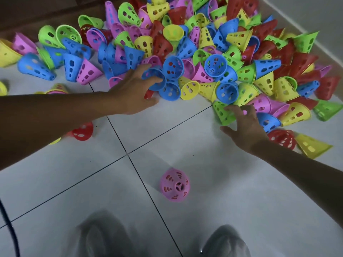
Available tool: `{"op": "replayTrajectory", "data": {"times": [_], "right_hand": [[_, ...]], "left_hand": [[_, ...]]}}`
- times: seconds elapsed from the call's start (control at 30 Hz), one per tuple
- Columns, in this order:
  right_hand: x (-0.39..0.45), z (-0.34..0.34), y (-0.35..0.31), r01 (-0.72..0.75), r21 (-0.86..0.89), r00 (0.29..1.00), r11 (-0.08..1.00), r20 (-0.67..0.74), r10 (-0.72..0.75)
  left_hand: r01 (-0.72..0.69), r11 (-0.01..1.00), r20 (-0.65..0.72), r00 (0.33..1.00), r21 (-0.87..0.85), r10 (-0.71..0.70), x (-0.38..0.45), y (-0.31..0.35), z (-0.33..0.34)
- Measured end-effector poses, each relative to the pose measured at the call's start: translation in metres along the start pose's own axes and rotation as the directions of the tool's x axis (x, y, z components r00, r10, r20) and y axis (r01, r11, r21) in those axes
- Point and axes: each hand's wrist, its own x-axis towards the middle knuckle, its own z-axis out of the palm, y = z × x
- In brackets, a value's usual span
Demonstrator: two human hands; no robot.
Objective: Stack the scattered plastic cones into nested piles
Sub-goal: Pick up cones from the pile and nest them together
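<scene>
A big heap of perforated plastic cones (194, 43) in blue, yellow, pink, green and red covers the far half of the tiled floor. My left hand (135, 89) reaches into the heap's near edge, its fingers curled round the rim of a blue cone (155, 78). My right hand (245, 125) is lower right, its fingertips touching a green cone (221, 113) that lies on its side, thumb spread away. A lone pink cone (175, 185) stands on the floor in front of me, between both arms.
The white tiled floor (92, 191) spreads out near me. A white wall base (306, 21) borders the heap on the right, a dark wooden edge (46, 10) at far left. A red cone (82, 131) and yellow cones lie under my left forearm. A black cable (11, 229) runs at lower left.
</scene>
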Motion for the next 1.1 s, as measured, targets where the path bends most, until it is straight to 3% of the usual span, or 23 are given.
{"op": "replayTrajectory", "data": {"times": [0.23,0.4,0.53,0.63,0.77,0.93,1.1], "right_hand": [[-0.008,0.016,-0.003,0.093,0.025,0.993,0.995,-0.078,-0.091],[-0.010,0.019,-0.002,0.048,0.088,0.997,0.995,-0.065,-0.042],[-0.017,0.019,-0.002,-0.020,0.132,0.999,0.991,-0.048,0.026],[-0.031,0.019,-0.007,-0.089,0.192,0.996,0.977,-0.004,0.092],[-0.059,0.026,-0.020,-0.089,0.305,0.996,0.948,0.016,0.088],[-0.100,0.028,-0.051,-0.081,0.556,0.996,0.827,0.021,0.084],[-0.142,0.018,-0.084,0.024,0.745,0.998,0.667,0.025,-0.064]], "left_hand": [[0.000,0.997,-0.095,0.995,-0.080,-0.007,-0.008,-0.006,0.005],[-0.026,0.989,-0.244,0.970,-0.148,-0.011,-0.025,0.005,0.002],[0.022,0.938,-0.296,0.946,-0.346,-0.131,-0.052,0.024,0.003],[0.104,0.851,-0.280,0.918,-0.514,-0.281,-0.081,0.043,0.012],[0.219,0.764,-0.194,0.892,-0.607,-0.409,-0.115,0.063,0.026],[0.275,0.647,-0.084,0.881,-0.711,-0.466,-0.146,0.076,0.034],[0.255,0.496,-0.031,0.867,-0.830,-0.497,-0.163,0.076,0.033]]}}
